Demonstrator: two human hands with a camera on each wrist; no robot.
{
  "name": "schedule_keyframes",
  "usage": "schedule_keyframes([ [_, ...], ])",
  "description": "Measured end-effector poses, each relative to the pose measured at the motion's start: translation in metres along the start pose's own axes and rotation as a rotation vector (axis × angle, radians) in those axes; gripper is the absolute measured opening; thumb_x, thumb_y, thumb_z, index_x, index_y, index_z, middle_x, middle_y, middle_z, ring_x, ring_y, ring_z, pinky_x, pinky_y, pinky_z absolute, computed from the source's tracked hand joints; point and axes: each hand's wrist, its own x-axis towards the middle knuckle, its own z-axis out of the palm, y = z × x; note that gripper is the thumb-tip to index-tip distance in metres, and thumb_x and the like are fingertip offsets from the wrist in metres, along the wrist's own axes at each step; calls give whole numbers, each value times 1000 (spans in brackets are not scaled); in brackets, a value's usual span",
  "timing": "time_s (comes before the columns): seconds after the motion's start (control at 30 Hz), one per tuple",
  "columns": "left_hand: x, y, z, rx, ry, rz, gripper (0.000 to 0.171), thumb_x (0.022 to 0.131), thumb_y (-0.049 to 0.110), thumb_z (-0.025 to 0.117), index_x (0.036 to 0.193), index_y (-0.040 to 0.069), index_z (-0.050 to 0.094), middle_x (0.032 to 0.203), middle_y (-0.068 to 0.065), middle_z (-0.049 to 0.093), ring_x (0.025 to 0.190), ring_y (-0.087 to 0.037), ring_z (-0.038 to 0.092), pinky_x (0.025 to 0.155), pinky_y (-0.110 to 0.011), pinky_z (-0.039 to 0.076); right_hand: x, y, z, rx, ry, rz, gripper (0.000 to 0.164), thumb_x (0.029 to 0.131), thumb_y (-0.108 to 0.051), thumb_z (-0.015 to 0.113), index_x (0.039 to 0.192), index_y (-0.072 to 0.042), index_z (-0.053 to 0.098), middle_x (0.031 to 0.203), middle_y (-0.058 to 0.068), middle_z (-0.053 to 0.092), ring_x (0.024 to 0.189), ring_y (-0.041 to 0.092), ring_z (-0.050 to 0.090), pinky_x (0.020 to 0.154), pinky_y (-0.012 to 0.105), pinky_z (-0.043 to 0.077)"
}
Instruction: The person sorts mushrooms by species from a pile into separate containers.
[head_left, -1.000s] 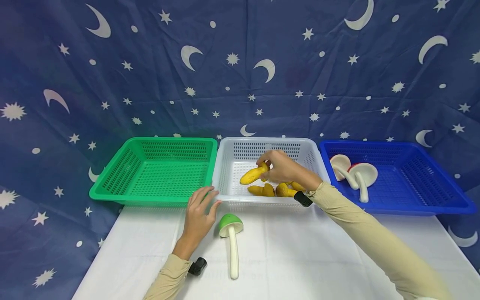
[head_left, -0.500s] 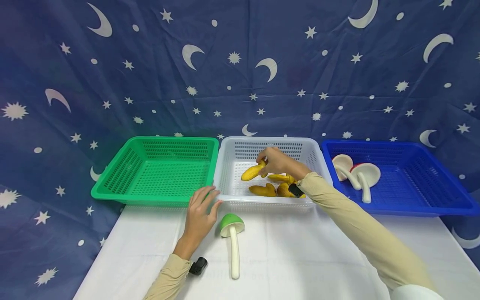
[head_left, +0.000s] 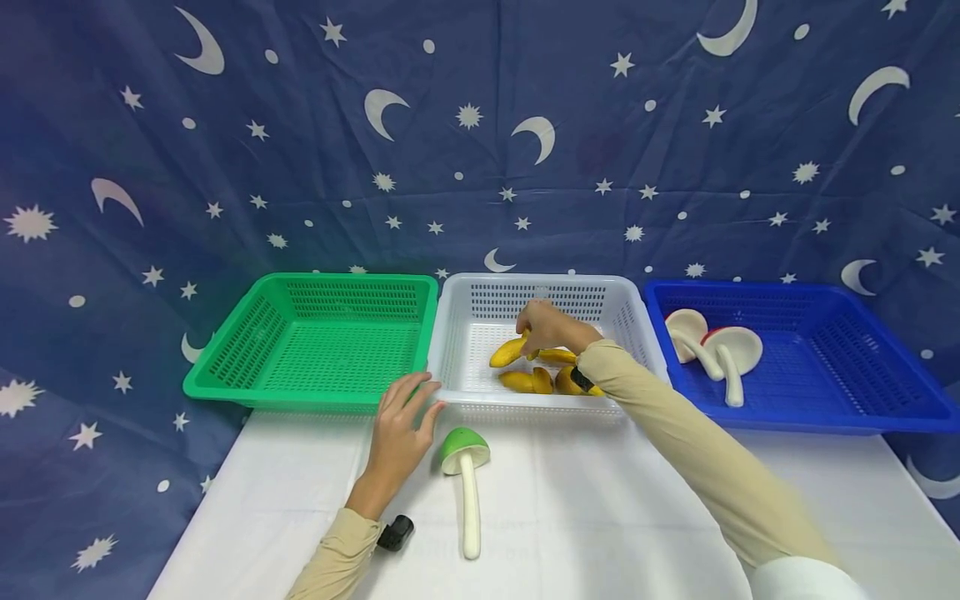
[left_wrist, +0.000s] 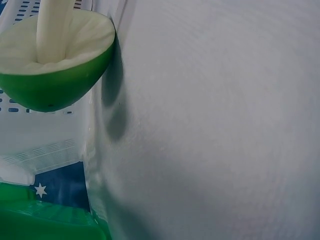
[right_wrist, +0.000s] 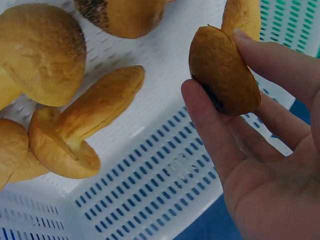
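In the head view my right hand (head_left: pixel 549 325) reaches into the white basket (head_left: pixel 480 397). It holds a yellow mushroom (head_left: pixel 507 352) low in the basket, its stem pointing left. The right wrist view shows the thumb and a finger at the sides of the brownish cap (right_wrist: pixel 220 70). Several other yellow mushrooms (head_left: pixel 525 382) lie nearby in that basket. My left hand (head_left: pixel 397 446) has loosely spread fingers by the front rims where the green and white baskets meet; whether they touch is unclear. Just right of it, a green-capped mushroom (head_left: pixel 470 508) with a white stem lies on the table.
The green basket (head_left: pixel 330 350) stands at the left. At the right, the blue basket (head_left: pixel 810 375) contains two mushrooms (head_left: pixel 731 350) with pale undersides and red cap edges. A white cloth (head_left: pixel 585 517) covers the table; a blue star-patterned curtain (head_left: pixel 450 217) hangs behind.
My right hand has lowered the held mushroom and shifted it slightly right inside the white basket. My left hand has stayed at the basket rims.
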Motion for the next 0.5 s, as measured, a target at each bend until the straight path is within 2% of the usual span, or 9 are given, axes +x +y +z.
schedule_keyframes([
  [0.13,0,0,0,-4,6,4,30,77,10,77,105,3,69,115,-14,63,113,-32,54,96,-48,43,4,2,3,-12,-18,48,37,78,-9,77,111,2,66,112,13,62,105,28,49,91,40,47],
  [0.27,1,1,1,-12,3,4,30,77,10,77,104,4,69,115,-14,63,112,-32,54,96,-47,43,3,7,5,-2,-43,78,37,81,-6,73,115,4,63,113,16,61,103,29,55,84,37,51],
  [0.33,2,1,1,-15,-3,4,30,76,10,77,104,3,69,114,-14,63,112,-33,54,97,-47,42,2,9,5,5,-50,72,37,82,-5,70,117,6,61,112,18,61,99,28,59,82,37,52],
  [0.5,4,3,-4,-11,-30,-13,30,77,10,77,104,2,69,114,-15,63,113,-34,53,101,-44,41,0,13,2,6,-44,25,36,85,-9,68,117,6,61,114,19,62,100,28,60,85,38,52],
])
